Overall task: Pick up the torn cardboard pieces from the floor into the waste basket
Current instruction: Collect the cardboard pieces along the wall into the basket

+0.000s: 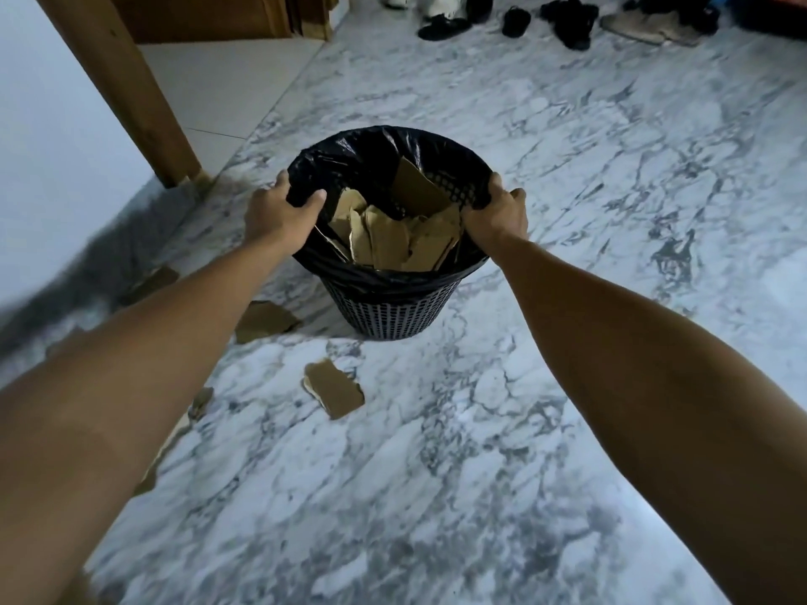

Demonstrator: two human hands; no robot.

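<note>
while both arms reach forward, the left hand [279, 211] and the right hand [498, 216] each curl over opposite sides of the rim of the round black mesh plastic waste basket [388, 307], gripping its black plastic liner [349, 155]. torn brown cardboard pieces [393, 238] fill the basket; more brown cardboard scraps [334, 388] lie on the grey-veined white marble floor [567, 211] nearer the person, left of the basket.
</note>
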